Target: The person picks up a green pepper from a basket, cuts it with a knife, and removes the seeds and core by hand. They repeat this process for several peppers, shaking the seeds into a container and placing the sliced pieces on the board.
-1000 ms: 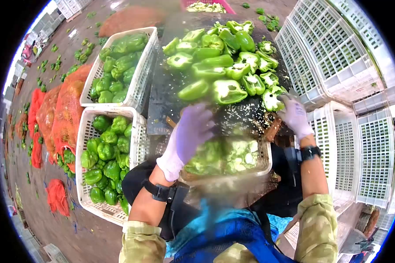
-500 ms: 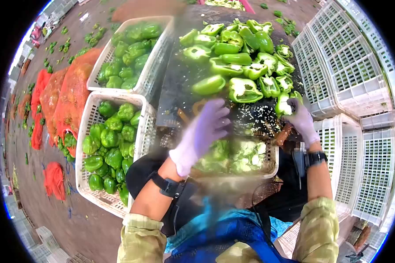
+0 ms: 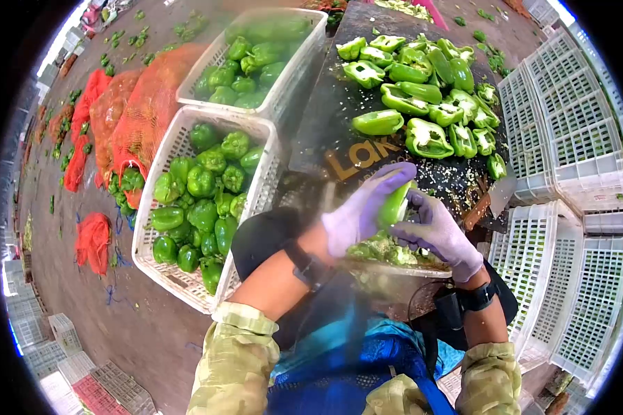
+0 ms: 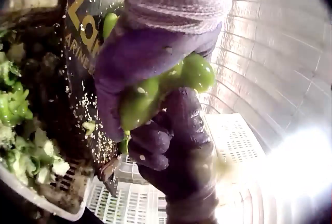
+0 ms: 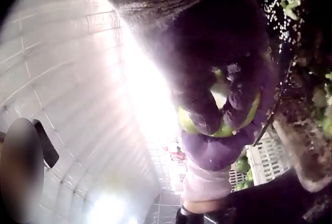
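In front of the person's body, the gloved left hand (image 3: 363, 211) grips a green pepper piece (image 3: 393, 206) from its left side. The gloved right hand (image 3: 437, 232) has its curled fingers on the same piece, at its open side. In the left wrist view the purple left glove (image 4: 150, 58) wraps over the pepper (image 4: 140, 102), and the right hand's fingers (image 4: 153, 143) press against it. The right wrist view shows the right fingers (image 5: 236, 97) over the pale inside of the pepper. Cut pepper halves (image 3: 429, 138) lie on the black board (image 3: 325, 124) beyond the hands.
Two white crates (image 3: 270, 142) of whole peppers stand at the left. Below the hands is a crate with pepper scraps (image 3: 377, 249). A wooden handle (image 3: 476, 213) lies at the board's near right corner. Stacked white crates (image 3: 567, 131) stand on the right; red net sacks (image 3: 152, 104) lie far left.
Both hands have come together above the scrap crate, now with a pepper piece between them. The right hand has left the board's right edge. The head view has shifted, showing the board farther right.
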{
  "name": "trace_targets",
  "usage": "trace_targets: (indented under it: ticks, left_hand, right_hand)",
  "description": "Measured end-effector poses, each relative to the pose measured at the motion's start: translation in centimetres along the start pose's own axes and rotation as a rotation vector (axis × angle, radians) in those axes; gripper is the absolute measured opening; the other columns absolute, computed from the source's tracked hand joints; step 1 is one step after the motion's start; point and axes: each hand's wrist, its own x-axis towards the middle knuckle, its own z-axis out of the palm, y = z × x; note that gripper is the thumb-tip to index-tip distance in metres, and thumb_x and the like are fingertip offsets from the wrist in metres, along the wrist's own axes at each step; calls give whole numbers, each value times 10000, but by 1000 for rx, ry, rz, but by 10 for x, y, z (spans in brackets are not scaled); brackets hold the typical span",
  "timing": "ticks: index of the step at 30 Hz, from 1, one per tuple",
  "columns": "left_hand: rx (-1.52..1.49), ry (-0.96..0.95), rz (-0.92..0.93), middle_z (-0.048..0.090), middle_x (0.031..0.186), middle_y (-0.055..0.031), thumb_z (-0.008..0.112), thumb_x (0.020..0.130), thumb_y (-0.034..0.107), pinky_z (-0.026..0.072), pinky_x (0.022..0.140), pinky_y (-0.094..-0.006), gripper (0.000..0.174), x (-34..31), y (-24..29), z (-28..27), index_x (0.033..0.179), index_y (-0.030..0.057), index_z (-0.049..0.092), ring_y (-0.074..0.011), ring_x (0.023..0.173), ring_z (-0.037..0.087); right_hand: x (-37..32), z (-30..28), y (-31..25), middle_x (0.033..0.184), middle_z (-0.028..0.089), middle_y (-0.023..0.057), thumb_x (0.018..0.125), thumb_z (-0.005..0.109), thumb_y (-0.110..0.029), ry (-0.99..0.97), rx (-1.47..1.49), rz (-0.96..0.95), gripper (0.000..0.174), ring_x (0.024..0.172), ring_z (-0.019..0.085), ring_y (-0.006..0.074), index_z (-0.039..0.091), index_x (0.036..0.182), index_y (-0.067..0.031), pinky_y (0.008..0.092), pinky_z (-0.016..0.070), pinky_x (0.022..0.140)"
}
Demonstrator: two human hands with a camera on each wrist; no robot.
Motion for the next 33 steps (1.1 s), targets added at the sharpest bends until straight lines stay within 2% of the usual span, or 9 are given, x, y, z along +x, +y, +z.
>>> trace_targets:
  ticks: [3,12,15,18,20,22,24,28,33]
  left_hand:
    - [231,-5,282,502,1264,-63,627,876,151,455,938,-284,493,-3,-7,-10,1331,67,458,-140,1146,519]
    - [-504,94,-72,599,1058,-53,598,918,229,524,818,-318,278,2,5,-5,1153,82,574,-191,983,611]
    - [-135,-60,401,582,1187,-104,573,929,215,515,906,-375,358,2,-15,-9,1247,63,508,-268,1096,588]
    - [-784,-293,8,563,1254,-138,481,970,239,463,987,-520,468,-5,20,-12,1383,46,375,-404,1140,558]
    - [-661,-359,124,557,1261,-140,442,986,275,454,985,-543,475,-14,35,-5,1399,57,358,-403,1137,559]
    - [-696,-349,104,549,1270,-139,444,986,286,450,988,-547,490,-14,39,-1,1406,51,350,-397,1146,554]
    - [-684,-299,84,536,1287,-143,451,984,288,448,991,-549,498,-6,30,-5,1407,45,346,-392,1161,545]
    - [101,-82,366,545,1237,-86,601,902,239,461,945,-354,504,8,12,2,1335,35,444,-205,1087,559]
    - [101,71,210,560,1188,-43,762,742,75,472,879,-273,561,-12,27,14,1253,49,532,-137,1028,551]
  right_hand:
    - [7,8,2,861,635,44,790,686,-42,129,-41,5,380,610,596,55,533,1136,-2,169,445,495]
    - [10,26,11,769,613,52,726,715,44,439,-88,-305,280,578,571,73,517,912,-23,199,430,463]
    - [0,18,23,783,611,46,763,741,-12,625,311,-356,332,579,567,79,512,1000,-53,177,414,464]
    - [-26,-8,17,847,617,40,770,743,-34,467,476,-393,351,662,594,99,518,1038,-56,205,460,546]
    - [-45,-25,6,909,620,44,775,733,-37,192,-26,-134,410,700,598,103,515,1122,-41,219,464,585]
    - [-45,-15,7,920,636,35,785,714,-59,481,-825,-514,414,760,606,115,554,1164,-12,231,490,687]
    - [-50,-3,-15,872,657,57,797,711,-96,724,-470,-160,326,769,611,131,609,1095,-12,263,503,725]
    - [-12,27,-18,876,669,168,820,653,-124,602,-823,-281,317,787,657,302,603,1114,-14,383,510,679]
    - [27,12,26,857,652,218,798,587,-94,444,-673,-178,234,834,637,378,626,1021,-34,444,499,747]
